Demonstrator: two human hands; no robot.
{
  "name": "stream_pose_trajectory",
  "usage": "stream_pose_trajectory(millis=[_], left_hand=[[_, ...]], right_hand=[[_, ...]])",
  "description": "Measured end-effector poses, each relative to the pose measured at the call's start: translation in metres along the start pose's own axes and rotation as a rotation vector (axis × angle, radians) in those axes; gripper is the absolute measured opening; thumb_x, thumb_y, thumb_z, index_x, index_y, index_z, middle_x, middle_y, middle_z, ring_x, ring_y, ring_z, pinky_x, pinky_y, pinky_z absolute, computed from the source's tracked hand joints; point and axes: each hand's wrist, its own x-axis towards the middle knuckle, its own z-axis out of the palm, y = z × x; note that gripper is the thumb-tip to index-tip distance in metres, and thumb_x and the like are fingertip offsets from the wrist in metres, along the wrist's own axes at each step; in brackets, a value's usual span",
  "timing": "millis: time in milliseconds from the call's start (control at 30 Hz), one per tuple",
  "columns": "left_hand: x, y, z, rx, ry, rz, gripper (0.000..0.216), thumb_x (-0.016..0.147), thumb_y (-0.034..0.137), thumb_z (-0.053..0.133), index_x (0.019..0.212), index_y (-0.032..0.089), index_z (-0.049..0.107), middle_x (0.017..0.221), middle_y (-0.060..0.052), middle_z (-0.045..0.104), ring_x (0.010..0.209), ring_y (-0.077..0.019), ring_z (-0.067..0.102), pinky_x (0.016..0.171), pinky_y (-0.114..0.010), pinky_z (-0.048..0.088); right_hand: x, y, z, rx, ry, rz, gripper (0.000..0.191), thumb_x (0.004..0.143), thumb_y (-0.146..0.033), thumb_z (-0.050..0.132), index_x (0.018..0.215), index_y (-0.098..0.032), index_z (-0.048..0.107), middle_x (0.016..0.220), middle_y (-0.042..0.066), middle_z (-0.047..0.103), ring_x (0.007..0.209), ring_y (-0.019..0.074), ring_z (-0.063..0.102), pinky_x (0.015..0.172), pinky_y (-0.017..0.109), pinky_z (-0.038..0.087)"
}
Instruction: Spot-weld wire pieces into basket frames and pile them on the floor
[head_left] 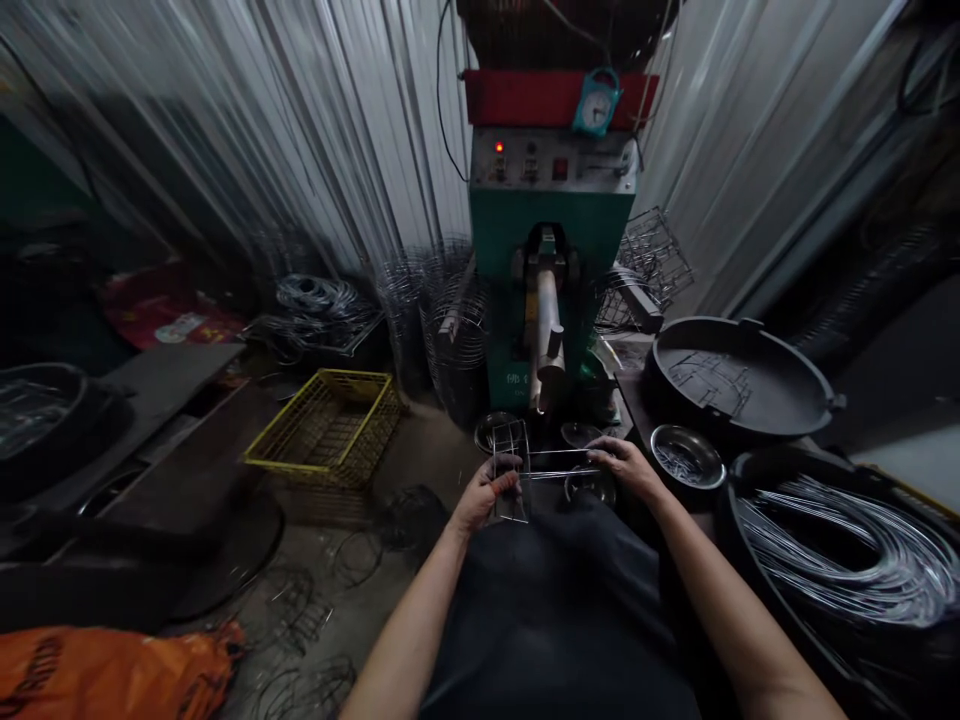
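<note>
Both arms reach fwd & inward, hands low, just beyond the dark apron. L hand is clamped on the frame; R hand pinches rods by their R ends, fingertips together. Frame's in front of the body, near the machine (its arm tip is just ahead), long axis running fwd–back; rods lie crosswise, L–R, btwn the hands. More room on L: floor shows btwn L hand & basket. R's tighter, w/ counter edge & bowl near R hand.
</note>
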Motion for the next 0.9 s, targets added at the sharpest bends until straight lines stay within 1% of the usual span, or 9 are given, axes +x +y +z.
stream_pose_trajectory(millis=[100,233,300,400,467,600,733,833,900], left_hand=[[-0.003,-0.002,0.003,-0.033,0.034,0.026,0.04,0.066,0.038,0.066,0.095,0.015,0.053,0.057,0.001,0.057,0.048,-0.0098,0.052,0.049,-0.021,0.041],[-0.011,0.003,-0.007,-0.172,0.207,-0.024,0.043,0.066,0.044,0.064,0.095,0.015,0.054,0.052,0.005,0.049,0.041,-0.0058,0.045,0.039,-0.016,0.036],[-0.017,0.009,-0.016,-0.243,0.258,-0.112,0.043,0.066,0.045,0.063,0.095,0.015,0.055,0.049,0.007,0.044,0.037,-0.0037,0.039,0.034,-0.013,0.03],[-0.023,0.016,-0.025,-0.33,0.206,-0.232,0.036,0.073,0.043,0.058,0.092,0.013,0.056,0.046,0.007,0.04,0.032,-0.0017,0.031,0.029,-0.011,0.022],[-0.024,0.016,-0.026,-0.377,0.168,-0.284,0.031,0.078,0.039,0.053,0.089,0.01,0.056,0.045,0.007,0.04,0.031,-0.0016,0.03,0.028,-0.011,0.021],[-0.027,0.001,-0.023,-0.396,0.202,-0.409,0.033,0.084,0.037,0.043,0.088,0.008,0.056,0.048,0.002,0.049,0.033,-0.0045,0.04,0.032,-0.015,0.032],[-0.04,-0.017,-0.02,-0.419,0.258,-0.478,0.039,0.084,0.042,0.038,0.084,0.007,0.055,0.054,-0.004,0.056,0.043,-0.0108,0.052,0.044,-0.023,0.046],[-0.055,-0.029,-0.015,-0.44,0.245,-0.422,0.036,0.079,0.045,0.047,0.093,0.011,0.052,0.07,-0.005,0.06,0.059,-0.0143,0.058,0.055,-0.03,0.05],[-0.062,-0.037,-0.011,-0.369,0.25,-0.374,0.041,0.071,0.035,0.061,0.106,0.018,0.047,0.084,-0.004,0.06,0.072,-0.0158,0.059,0.06,-0.032,0.051]], right_hand=[[0.002,0.003,-0.006,0.063,0.033,0.049,0.031,0.064,-0.044,0.063,0.079,-0.016,0.063,0.073,0.001,0.06,0.071,0.0163,0.054,0.067,0.027,0.041],[-0.011,-0.001,-0.018,0.224,0.0,0.093,0.031,0.062,-0.044,0.066,0.076,-0.016,0.063,0.069,0.001,0.058,0.064,0.0136,0.052,0.06,0.025,0.04],[-0.025,-0.011,-0.018,0.358,-0.102,0.122,0.032,0.061,-0.046,0.066,0.073,-0.016,0.062,0.063,0.002,0.056,0.056,0.0117,0.048,0.052,0.023,0.038],[-0.048,-0.036,-0.008,0.582,-0.293,0.157,0.035,0.059,-0.048,0.068,0.07,-0.015,0.061,0.053,0.0,0.05,0.042,0.007,0.038,0.041,0.02,0.029],[-0.061,-0.053,0.004,0.721,-0.351,0.155,0.037,0.059,-0.049,0.068,0.072,-0.015,0.061,0.045,-0.004,0.042,0.035,0.004,0.027,0.037,0.019,0.022],[-0.072,-0.069,0.021,0.891,-0.33,0.143,0.037,0.058,-0.044,0.07,0.077,-0.015,0.059,0.041,-0.009,0.03,0.033,0.0017,0.016,0.035,0.017,0.02],[-0.069,-0.065,0.027,1.003,-0.228,0.258,0.018,0.065,-0.028,0.066,0.07,-0.016,0.054,0.046,-0.01,0.025,0.036,0.001,0.011,0.033,0.013,0.02],[-0.064,-0.057,0.032,1.126,-0.13,0.292,0.017,0.065,-0.024,0.066,0.063,-0.016,0.05,0.048,-0.01,0.022,0.036,0.0009,0.01,0.032,0.012,0.021],[-0.063,-0.052,0.038,1.177,-0.084,0.299,0.019,0.063,-0.023,0.067,0.062,-0.016,0.05,0.048,-0.01,0.023,0.035,0.0005,0.012,0.033,0.011,0.022]])
